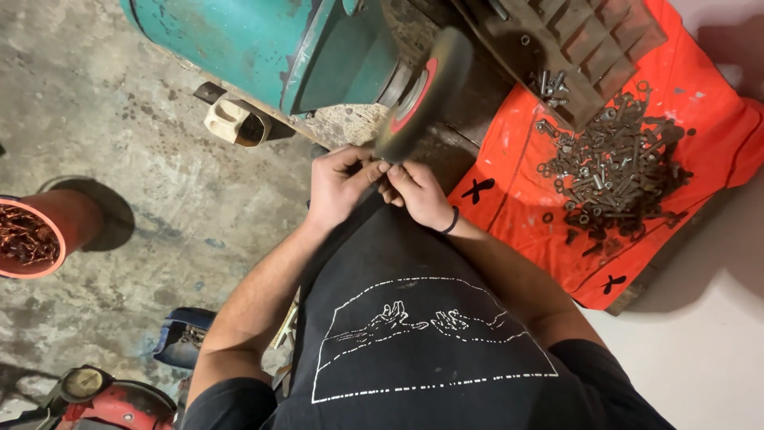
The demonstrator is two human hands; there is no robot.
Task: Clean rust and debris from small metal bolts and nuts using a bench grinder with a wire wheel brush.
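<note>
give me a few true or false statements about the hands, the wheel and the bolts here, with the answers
1. Both hands meet at the lower edge of the grinding wheel. True: the left hand and the right hand are together just under it.
2. The pile of bolts and nuts lies on a blue cloth. False: it lies on an orange cloth.
3. The machine body is teal green. True.
4. The orange bucket stands on the cloth beside the bolts. False: it stands on the concrete floor, on the left-hand side.
5. The right wrist is bare. False: it wears a dark band.
</note>
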